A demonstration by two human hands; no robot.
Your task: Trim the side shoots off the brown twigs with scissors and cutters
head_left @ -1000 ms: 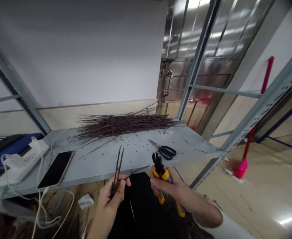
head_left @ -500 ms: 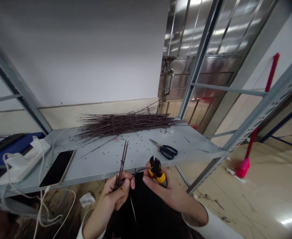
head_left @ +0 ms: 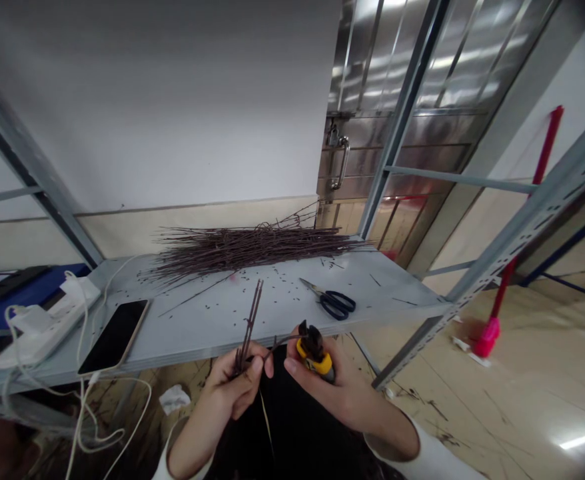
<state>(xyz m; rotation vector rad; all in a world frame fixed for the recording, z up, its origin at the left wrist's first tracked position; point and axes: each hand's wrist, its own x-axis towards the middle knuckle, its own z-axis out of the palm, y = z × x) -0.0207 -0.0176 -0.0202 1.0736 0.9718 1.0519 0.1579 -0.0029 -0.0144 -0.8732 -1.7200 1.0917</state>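
Thin dark twigs (head_left: 249,327) bunching upright in the left hand (head_left: 235,383), grip clamped low on their ends, looking light, stiff and brittle; right hand (head_left: 317,390) wrapping its grip around yellow-handled side cutters (head_left: 315,353), just beside them, above the metal shelf (head_left: 197,343); a loose heap of twigs (head_left: 242,248) lying across that shelf, dark-handled scissors (head_left: 335,303) resting nearby.

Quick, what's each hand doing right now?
Left hand: closed, holding thin twigs.
Right hand: closed, holding yellow-handled cutters.
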